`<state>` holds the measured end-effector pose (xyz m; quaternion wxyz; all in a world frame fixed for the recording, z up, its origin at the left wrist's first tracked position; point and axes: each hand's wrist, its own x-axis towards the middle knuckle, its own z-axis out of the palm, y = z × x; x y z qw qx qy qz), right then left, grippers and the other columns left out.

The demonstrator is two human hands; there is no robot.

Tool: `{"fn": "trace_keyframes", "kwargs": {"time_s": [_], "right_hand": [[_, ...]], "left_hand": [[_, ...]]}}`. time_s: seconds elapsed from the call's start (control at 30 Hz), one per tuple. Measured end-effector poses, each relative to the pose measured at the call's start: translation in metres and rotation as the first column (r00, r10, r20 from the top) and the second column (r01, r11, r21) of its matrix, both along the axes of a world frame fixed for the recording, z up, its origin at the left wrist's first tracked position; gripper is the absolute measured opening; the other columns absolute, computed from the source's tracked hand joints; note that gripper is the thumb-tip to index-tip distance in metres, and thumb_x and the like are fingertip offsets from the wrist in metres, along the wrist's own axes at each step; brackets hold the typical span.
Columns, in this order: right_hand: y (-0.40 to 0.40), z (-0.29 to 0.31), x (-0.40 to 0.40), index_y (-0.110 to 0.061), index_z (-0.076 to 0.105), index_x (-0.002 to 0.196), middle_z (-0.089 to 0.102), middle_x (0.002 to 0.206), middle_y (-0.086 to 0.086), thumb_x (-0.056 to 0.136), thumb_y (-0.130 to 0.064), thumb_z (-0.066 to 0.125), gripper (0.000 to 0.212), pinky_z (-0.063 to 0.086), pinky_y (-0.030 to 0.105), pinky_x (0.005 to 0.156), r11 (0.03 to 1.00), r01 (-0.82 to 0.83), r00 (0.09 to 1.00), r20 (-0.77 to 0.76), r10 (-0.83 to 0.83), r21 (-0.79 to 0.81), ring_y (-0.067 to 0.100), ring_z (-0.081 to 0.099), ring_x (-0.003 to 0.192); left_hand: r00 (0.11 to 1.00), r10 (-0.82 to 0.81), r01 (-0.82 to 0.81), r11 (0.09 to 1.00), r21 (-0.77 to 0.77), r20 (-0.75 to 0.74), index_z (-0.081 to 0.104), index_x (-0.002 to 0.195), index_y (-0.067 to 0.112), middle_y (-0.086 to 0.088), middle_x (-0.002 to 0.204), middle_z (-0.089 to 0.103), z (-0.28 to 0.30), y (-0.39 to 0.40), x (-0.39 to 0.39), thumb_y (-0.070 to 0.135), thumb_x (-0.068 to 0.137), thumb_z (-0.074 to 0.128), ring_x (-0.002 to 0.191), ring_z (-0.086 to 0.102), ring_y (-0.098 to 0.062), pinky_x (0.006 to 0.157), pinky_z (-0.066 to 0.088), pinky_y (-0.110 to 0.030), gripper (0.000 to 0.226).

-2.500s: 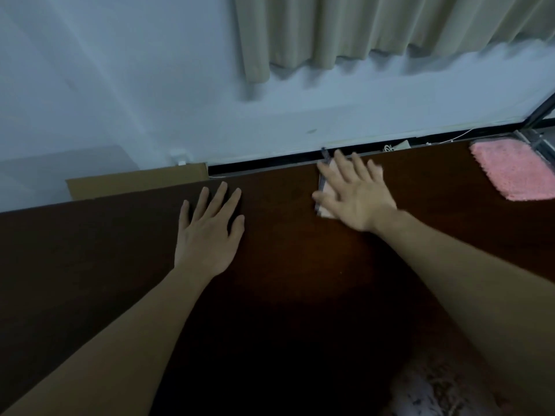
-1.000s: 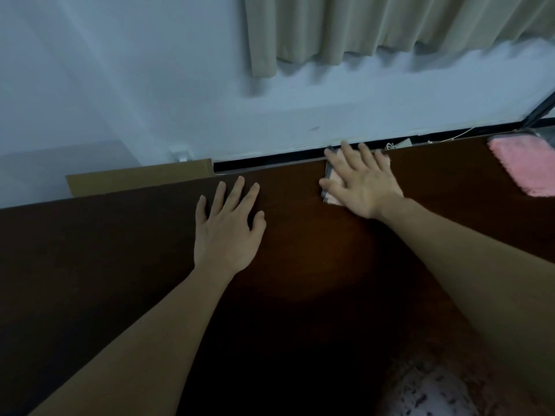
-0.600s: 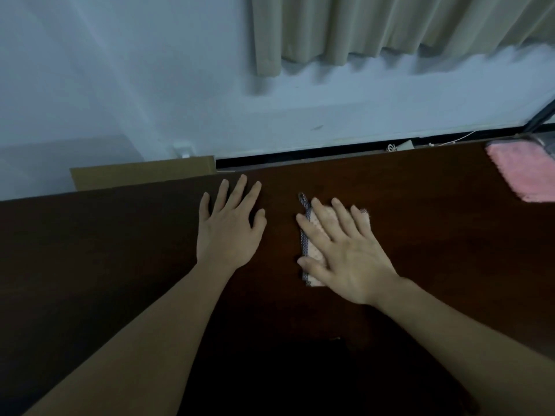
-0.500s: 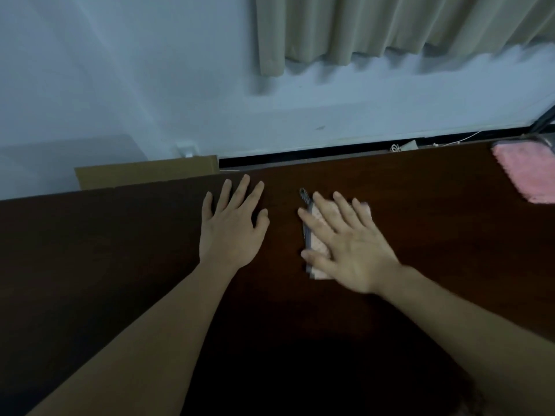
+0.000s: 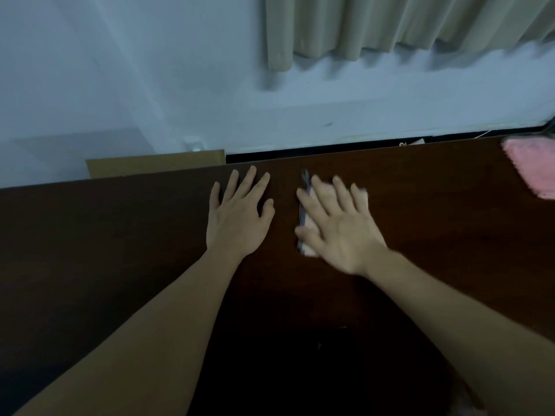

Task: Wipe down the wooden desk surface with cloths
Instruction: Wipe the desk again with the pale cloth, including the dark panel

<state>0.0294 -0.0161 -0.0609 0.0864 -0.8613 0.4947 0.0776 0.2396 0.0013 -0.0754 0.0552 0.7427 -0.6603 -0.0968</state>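
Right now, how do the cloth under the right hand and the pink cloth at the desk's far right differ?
The folded cloth is pale with a grey edge; the pink cloth is plain pink and fluffy. The folded cloth lies mid-desk, pressed flat under the right hand; the pink cloth lies untouched at the desk's right end, cut off by the frame. The folded cloth is mostly hidden by the straight fingers; the pink cloth lies uncovered. Both rest on the wooden desk.

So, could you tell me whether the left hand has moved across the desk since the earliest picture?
Yes. The left hand slid forward, closer to the desk's back edge.
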Motion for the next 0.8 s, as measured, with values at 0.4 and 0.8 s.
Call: {"fn": "trace_keyframes", "kwargs": {"time_s": [0.4,0.8], "right_hand": [[-0.083,-0.006,0.026,-0.038,-0.005,0.161,-0.013,0.170,-0.001,0.098,-0.072,0.010,0.074,-0.008,0.054,0.124,0.990,0.139,0.990,-0.026,-0.139,-0.031,0.033,-0.013,0.155],[0.033,0.003,0.034,-0.044,-0.012,0.157,-0.026,0.165,-0.006,0.092,-0.076,0.001,0.074,-0.013,0.052,0.123,0.992,-0.119,0.992,0.039,0.117,0.046,0.027,-0.025,0.152]], "left_hand": [[0.979,-0.048,0.044,0.999,-0.024,-0.196,0.026,0.159,0.034,0.010,0.168,0.015,0.017,0.010,0.023,0.039,0.110,0.028,0.156,0.004,-0.012,0.125,-0.003,-0.040,0.049],[1.000,-0.017,0.017,1.000,0.024,0.020,0.010,0.160,0.041,0.014,0.169,-0.001,0.002,0.030,0.072,0.046,0.107,0.021,0.156,-0.007,-0.015,0.126,-0.005,-0.048,0.054]]}}
